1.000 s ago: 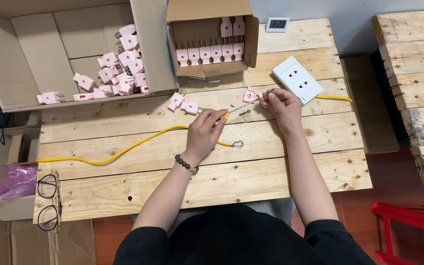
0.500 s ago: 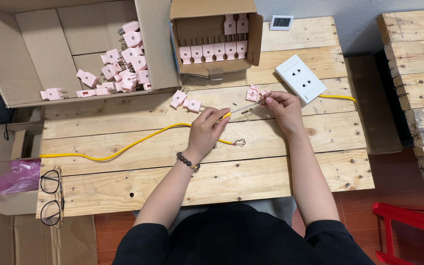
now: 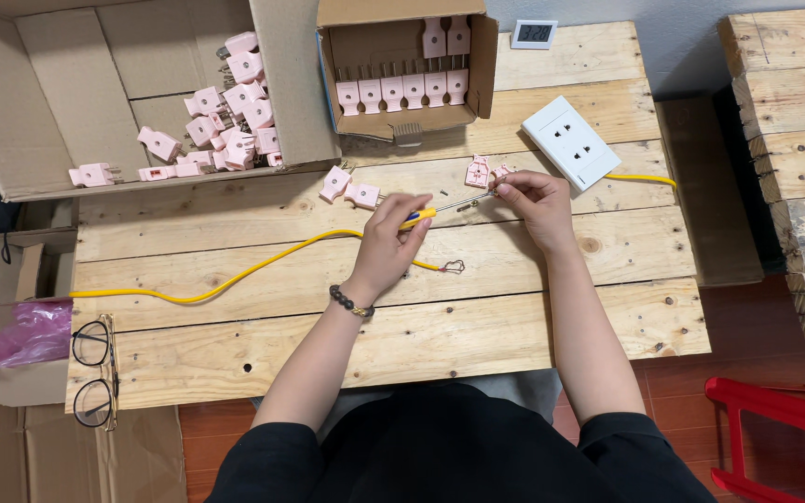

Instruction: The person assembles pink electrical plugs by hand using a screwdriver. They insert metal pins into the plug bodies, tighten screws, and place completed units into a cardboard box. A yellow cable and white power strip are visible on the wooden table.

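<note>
Our left hand [image 3: 391,237] grips a screwdriver [image 3: 440,210] by its yellow-and-blue handle, while our right hand [image 3: 535,197] pinches a small pink plug part [image 3: 499,173] at the blade's tip, low over the wooden worktop [image 3: 328,326]. We judge the blade could slip off and jab our fingers, or a tiny screw could fall between the planks. The part looks pale pink, flat and blocky, like the opened plug half [image 3: 477,171] lying just left of it.

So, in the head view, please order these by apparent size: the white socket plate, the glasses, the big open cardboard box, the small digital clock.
1. big open cardboard box
2. glasses, nearer the camera, so unsure against the next
3. white socket plate
4. small digital clock
</note>
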